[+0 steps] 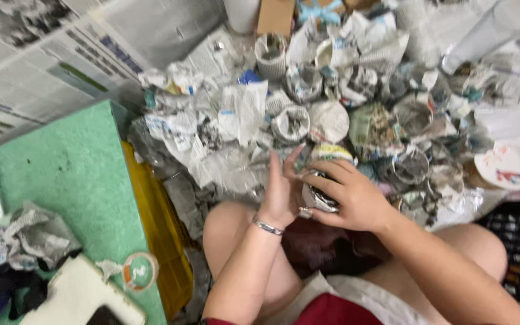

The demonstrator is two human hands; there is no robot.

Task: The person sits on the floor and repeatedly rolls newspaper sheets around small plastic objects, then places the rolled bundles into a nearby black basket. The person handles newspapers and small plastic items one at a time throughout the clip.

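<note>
Above lap, I see right hand clasping newspaper cup; left hand flat against it, fingers spread. Heap of paper cups beyond.

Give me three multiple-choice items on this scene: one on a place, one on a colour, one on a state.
1. Where does the tape roll lie?
A. on the green table
B. in the white bowl
C. on a knee

2. What colour is the bracelet on the left hand?
A. red
B. silver
C. black

3. How is the right hand?
A. flat on the floor
B. empty, raised
C. closed round a newspaper cup

Answers: 1 A, it rests near the table's front edge; 2 B, a metallic band at the wrist; 3 C, its fingers wrap the cup.
</note>
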